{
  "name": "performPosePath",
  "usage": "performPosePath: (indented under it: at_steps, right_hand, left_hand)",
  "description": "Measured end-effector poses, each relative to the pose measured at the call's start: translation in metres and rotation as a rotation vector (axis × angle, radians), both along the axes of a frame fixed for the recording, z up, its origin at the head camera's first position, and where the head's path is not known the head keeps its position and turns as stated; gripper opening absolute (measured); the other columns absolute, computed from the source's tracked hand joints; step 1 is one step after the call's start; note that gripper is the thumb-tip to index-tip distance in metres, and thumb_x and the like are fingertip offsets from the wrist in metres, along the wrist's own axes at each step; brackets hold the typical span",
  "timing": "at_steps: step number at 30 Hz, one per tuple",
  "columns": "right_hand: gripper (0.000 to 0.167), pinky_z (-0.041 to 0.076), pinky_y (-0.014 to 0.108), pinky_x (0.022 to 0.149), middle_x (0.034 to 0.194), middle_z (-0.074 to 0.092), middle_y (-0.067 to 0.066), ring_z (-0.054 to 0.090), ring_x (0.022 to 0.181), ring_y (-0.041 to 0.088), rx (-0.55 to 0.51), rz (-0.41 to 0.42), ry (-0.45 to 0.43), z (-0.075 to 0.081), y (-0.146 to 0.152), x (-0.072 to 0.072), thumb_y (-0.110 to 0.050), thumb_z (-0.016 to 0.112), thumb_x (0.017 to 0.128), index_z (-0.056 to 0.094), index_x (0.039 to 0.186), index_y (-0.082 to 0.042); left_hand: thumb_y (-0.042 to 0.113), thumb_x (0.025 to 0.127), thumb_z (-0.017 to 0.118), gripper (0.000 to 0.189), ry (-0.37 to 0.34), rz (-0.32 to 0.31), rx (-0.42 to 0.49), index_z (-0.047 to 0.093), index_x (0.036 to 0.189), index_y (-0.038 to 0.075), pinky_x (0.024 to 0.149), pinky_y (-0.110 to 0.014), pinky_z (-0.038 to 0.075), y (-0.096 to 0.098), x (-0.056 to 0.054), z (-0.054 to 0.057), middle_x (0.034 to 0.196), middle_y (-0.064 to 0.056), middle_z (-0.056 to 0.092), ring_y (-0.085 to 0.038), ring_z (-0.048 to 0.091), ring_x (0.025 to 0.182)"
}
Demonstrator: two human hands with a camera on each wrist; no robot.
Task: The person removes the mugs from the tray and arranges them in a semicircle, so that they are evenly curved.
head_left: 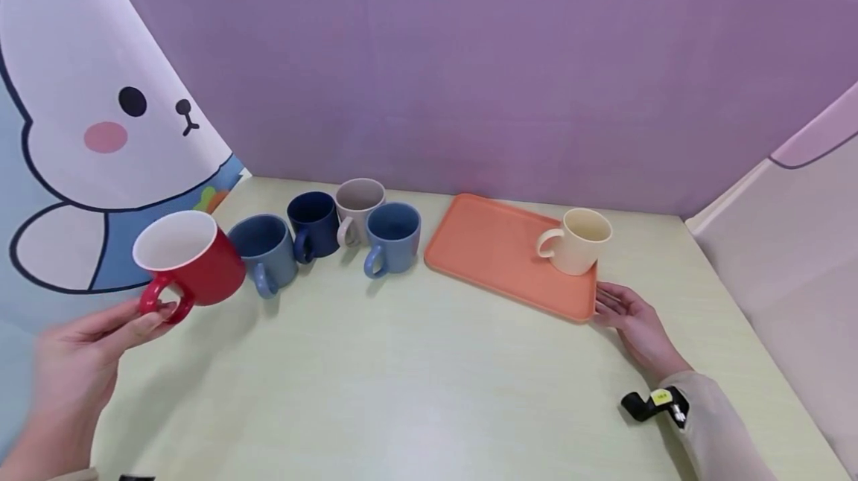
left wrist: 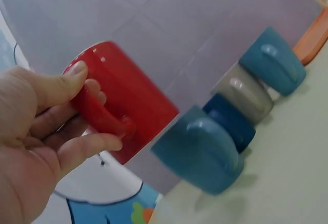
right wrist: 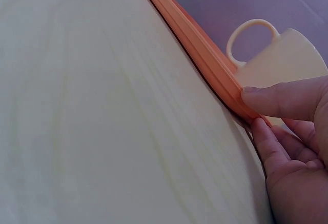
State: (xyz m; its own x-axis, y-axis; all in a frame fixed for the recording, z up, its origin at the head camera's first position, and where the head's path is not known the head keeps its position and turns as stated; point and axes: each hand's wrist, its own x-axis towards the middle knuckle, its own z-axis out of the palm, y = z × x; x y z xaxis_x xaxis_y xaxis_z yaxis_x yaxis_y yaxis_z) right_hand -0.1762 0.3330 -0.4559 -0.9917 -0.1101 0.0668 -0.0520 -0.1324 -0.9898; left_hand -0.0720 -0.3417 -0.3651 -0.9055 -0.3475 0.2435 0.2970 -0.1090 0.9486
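My left hand (head_left: 100, 347) grips the handle of a red mug (head_left: 194, 261) with a white inside and holds it tilted above the table's left side. In the left wrist view the thumb and fingers of that hand (left wrist: 31, 131) curl round the red mug's (left wrist: 123, 96) handle. My right hand (head_left: 630, 321) is at the near right corner of an orange tray (head_left: 489, 250). In the right wrist view its thumb (right wrist: 277, 98) lies on the tray's rim (right wrist: 205, 55) with fingers under the edge. A cream mug (head_left: 579, 243) stands on the tray by that corner, and shows again in the right wrist view (right wrist: 287, 60).
Several mugs stand grouped left of the tray: slate blue (head_left: 268, 246), navy (head_left: 313, 224), grey-beige (head_left: 358, 202), light blue (head_left: 394, 237). A pale table (head_left: 402, 377) is ringed by a purple back wall, a cartoon bunny panel (head_left: 100, 116) at left and a pale panel at right.
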Motion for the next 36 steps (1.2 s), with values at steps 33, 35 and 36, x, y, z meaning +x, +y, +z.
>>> performPosePath:
  at_steps: [33, 35, 36]
  right_hand:
    - [0.050, 0.054, 0.019, 0.086, 0.118, 0.065, -0.009, 0.062, 0.108, 0.002, 0.008, -0.008, -0.034, 0.003, 0.001, 0.000, 0.025, 0.052, 0.087, 0.051, 0.132, 0.003]
    - [0.050, 0.054, 0.019, 0.085, 0.118, 0.065, -0.009, 0.062, 0.108, 0.002, 0.008, -0.008, -0.035, 0.003, 0.001, 0.000, 0.025, 0.051, 0.087, 0.050, 0.132, 0.003]
    - [0.050, 0.054, 0.019, 0.085, 0.118, 0.065, -0.009, 0.062, 0.108, 0.002, 0.007, -0.008, -0.034, 0.003, 0.000, 0.000, 0.025, 0.051, 0.087, 0.050, 0.132, 0.004]
  left_hand:
    - [-0.002, 0.094, 0.065, 0.026, -0.367, -0.216, -0.199, 0.078, 0.111, 0.013, 0.070, -0.016, 0.056, -0.011, 0.010, -0.051, 0.093, 0.010, 0.075, -0.004, 0.071, 0.083]
    - [0.000, 0.094, 0.066, 0.025, -0.421, -0.218, -0.224, 0.079, 0.110, 0.015, 0.070, -0.016, 0.056, -0.009, 0.009, -0.051, 0.093, 0.012, 0.075, -0.002, 0.070, 0.084]
    - [0.002, 0.094, 0.067, 0.025, -0.446, -0.220, -0.239, 0.079, 0.110, 0.017, 0.070, -0.016, 0.056, -0.008, 0.008, -0.051, 0.093, 0.013, 0.074, -0.002, 0.069, 0.084]
